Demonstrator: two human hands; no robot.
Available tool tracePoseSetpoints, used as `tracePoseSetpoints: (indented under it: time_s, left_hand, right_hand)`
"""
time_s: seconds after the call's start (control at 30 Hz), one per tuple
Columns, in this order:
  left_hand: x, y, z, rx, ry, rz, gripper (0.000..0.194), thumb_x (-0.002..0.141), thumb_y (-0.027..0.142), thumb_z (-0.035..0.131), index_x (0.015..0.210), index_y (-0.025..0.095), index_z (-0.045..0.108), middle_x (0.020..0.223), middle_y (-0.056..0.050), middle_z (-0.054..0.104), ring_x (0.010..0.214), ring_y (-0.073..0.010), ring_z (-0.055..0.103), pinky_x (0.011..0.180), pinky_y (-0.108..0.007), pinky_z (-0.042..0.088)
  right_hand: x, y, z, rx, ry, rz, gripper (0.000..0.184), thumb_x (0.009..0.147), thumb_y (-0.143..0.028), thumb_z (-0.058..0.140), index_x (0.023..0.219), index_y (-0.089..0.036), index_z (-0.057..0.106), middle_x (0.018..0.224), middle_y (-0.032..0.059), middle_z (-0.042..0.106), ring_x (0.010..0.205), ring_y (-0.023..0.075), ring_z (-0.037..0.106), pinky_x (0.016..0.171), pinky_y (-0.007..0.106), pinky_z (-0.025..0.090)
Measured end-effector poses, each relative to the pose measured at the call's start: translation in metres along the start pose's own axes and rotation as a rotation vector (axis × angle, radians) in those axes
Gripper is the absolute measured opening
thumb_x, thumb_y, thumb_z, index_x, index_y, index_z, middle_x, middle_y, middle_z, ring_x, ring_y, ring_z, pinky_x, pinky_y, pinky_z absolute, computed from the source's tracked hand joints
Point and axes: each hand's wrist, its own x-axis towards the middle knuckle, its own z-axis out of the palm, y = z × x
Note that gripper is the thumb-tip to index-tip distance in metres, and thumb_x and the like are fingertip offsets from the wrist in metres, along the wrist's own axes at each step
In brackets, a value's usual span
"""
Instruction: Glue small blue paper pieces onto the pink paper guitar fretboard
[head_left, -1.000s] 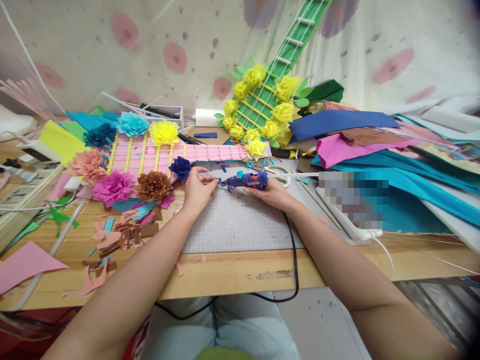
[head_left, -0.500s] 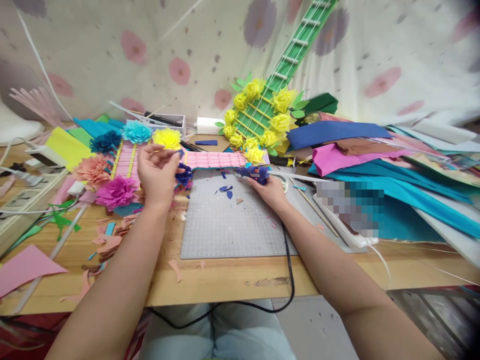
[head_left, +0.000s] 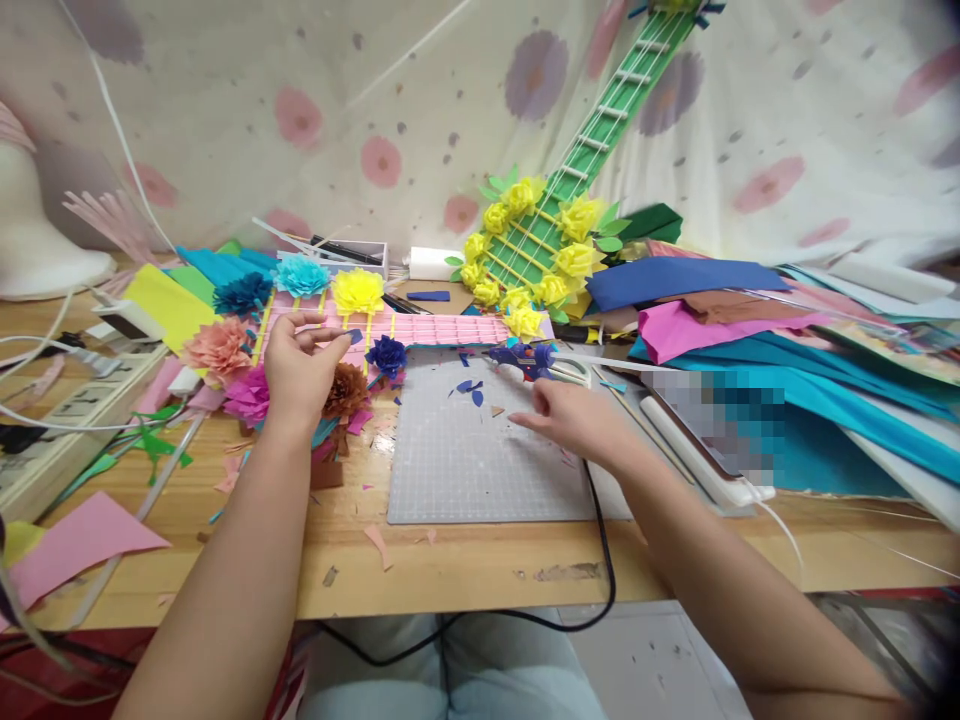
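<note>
Crosswise, glue gun [head_left: 527, 360], nozzle [head_left: 489, 354] leftward.

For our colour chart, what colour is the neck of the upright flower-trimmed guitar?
Green neck, clearest in the head view.

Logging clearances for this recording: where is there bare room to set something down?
The front of the cutting mat, between the blue petals and its front edge, left of the black cord. The strip of table before it is nearly bare. Crowded: paper flowers and scraps on the left, coloured paper sheets on the right.
</note>
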Motion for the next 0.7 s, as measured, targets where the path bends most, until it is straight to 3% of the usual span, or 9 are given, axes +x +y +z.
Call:
tracePoseSetpoints:
  time_s: [0.1, 0.2, 0.27, 0.33, 0.43, 0.53, 0.63, 0.67, 0.7]
  left_hand:
    - [-0.004, 0.016, -0.002, -0.187, -0.146, -0.127, 0.032, 0.054, 0.018, 0.070, 0.078, 0.022, 0.050, 0.059, 0.006, 0.050, 0.042, -0.0038, 0.039, 0.039, -0.019, 0.030]
    - [-0.005, 0.024, -0.006, -0.292, -0.296, -0.223, 0.030, 0.054, 0.022, 0.070, 0.076, 0.022, 0.051, 0.050, 0.010, 0.035, 0.035, -0.0011, 0.016, 0.033, -0.019, 0.012]
    - [-0.004, 0.022, -0.007, -0.288, -0.280, -0.222, 0.032, 0.051, 0.023, 0.071, 0.076, 0.022, 0.051, 0.051, 0.009, 0.039, 0.035, -0.0004, 0.016, 0.032, -0.018, 0.010]
    - [-0.002, 0.015, -0.007, -0.246, -0.186, -0.196, 0.034, 0.049, 0.022, 0.072, 0.075, 0.021, 0.051, 0.055, 0.008, 0.048, 0.036, 0.0000, 0.023, 0.032, -0.017, 0.015]
    - [0.001, 0.003, -0.004, -0.140, -0.055, -0.143, 0.034, 0.048, 0.018, 0.071, 0.074, 0.019, 0.051, 0.064, 0.004, 0.059, 0.046, -0.0034, 0.046, 0.040, -0.015, 0.033]
    - [0.003, -0.006, -0.003, -0.054, 0.012, -0.100, 0.031, 0.049, 0.012, 0.069, 0.074, 0.019, 0.051, 0.066, 0.003, 0.062, 0.062, -0.0084, 0.059, 0.058, -0.019, 0.046]
    - [0.003, -0.012, -0.004, 0.038, 0.049, -0.066, 0.031, 0.053, 0.011, 0.067, 0.076, 0.020, 0.049, 0.065, 0.004, 0.062, 0.064, -0.0103, 0.061, 0.065, -0.023, 0.049]
    - [0.004, -0.014, -0.004, 0.070, 0.046, -0.049, 0.032, 0.054, 0.011, 0.067, 0.077, 0.020, 0.048, 0.066, 0.004, 0.062, 0.065, -0.0109, 0.061, 0.066, -0.024, 0.049]
    - [0.004, -0.016, -0.004, 0.100, 0.036, -0.026, 0.032, 0.055, 0.012, 0.067, 0.079, 0.021, 0.048, 0.066, 0.004, 0.062, 0.065, -0.0113, 0.062, 0.067, -0.025, 0.049]
  right_hand:
    - [0.015, -0.037, 0.003, 0.222, 0.090, -0.208, 0.024, 0.076, -0.043, 0.061, 0.083, -0.021, 0.052, 0.082, 0.0036, 0.062, 0.068, 0.0161, 0.055, 0.060, 0.028, 0.039]
    - [0.048, -0.078, 0.015, 0.364, 0.254, -0.416, 0.031, 0.075, -0.035, 0.064, 0.100, -0.020, 0.052, 0.108, 0.0087, 0.058, 0.091, 0.0198, 0.056, 0.077, 0.033, 0.043]
    - [0.072, -0.103, 0.024, 0.440, 0.248, -0.541, 0.041, 0.070, -0.031, 0.070, 0.105, -0.020, 0.052, 0.117, 0.0103, 0.055, 0.109, 0.0236, 0.051, 0.087, 0.037, 0.043]
    - [0.090, -0.125, 0.034, 0.527, 0.210, -0.582, 0.049, 0.064, -0.027, 0.074, 0.107, -0.020, 0.052, 0.119, 0.0104, 0.055, 0.116, 0.0247, 0.047, 0.095, 0.040, 0.039]
    - [0.101, -0.144, 0.044, 0.792, -0.011, -0.507, 0.043, 0.071, -0.020, 0.065, 0.110, -0.020, 0.047, 0.099, 0.0042, 0.064, 0.091, 0.0163, 0.060, 0.081, 0.033, 0.047]
    - [0.094, -0.141, 0.043, 0.971, -0.319, -0.364, 0.026, 0.077, -0.022, 0.058, 0.100, -0.020, 0.047, 0.071, -0.0037, 0.062, 0.056, 0.0089, 0.056, 0.053, 0.022, 0.044]
    - [0.082, -0.119, 0.032, 0.807, -0.725, -0.376, 0.015, 0.072, -0.020, 0.061, 0.081, -0.019, 0.050, 0.062, -0.0048, 0.060, 0.044, 0.0057, 0.047, 0.042, 0.018, 0.035]
    - [0.079, -0.110, 0.028, 0.685, -0.817, -0.377, 0.012, 0.071, -0.019, 0.062, 0.078, -0.019, 0.051, 0.061, -0.0043, 0.061, 0.044, 0.0057, 0.046, 0.043, 0.019, 0.034]
    - [0.077, -0.102, 0.023, 0.575, -0.820, -0.367, 0.010, 0.070, -0.018, 0.062, 0.075, -0.019, 0.053, 0.061, -0.0034, 0.062, 0.046, 0.0061, 0.047, 0.044, 0.019, 0.035]
